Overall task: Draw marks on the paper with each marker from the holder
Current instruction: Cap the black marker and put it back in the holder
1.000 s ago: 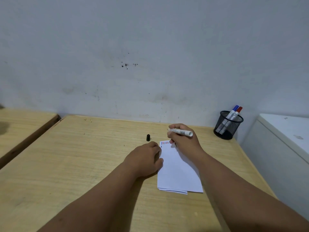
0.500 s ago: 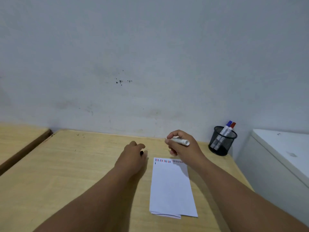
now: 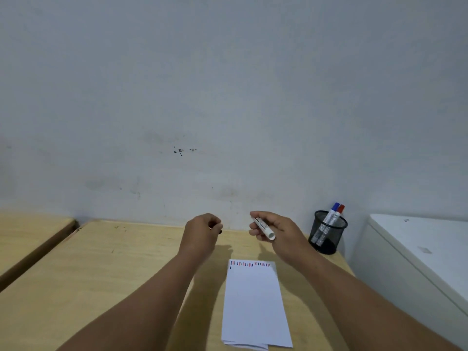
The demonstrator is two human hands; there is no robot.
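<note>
You've lifted the cap off the table: left hand pinches it, right hand grips the marker. Recap next.

Wooden table carries paper and holder

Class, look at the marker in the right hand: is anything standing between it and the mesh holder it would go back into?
Nothing visible does. The marker in the right hand sits left of the mesh holder, with only bare table in between. The holder's mouth is open, though two markers already stand inside.
</note>
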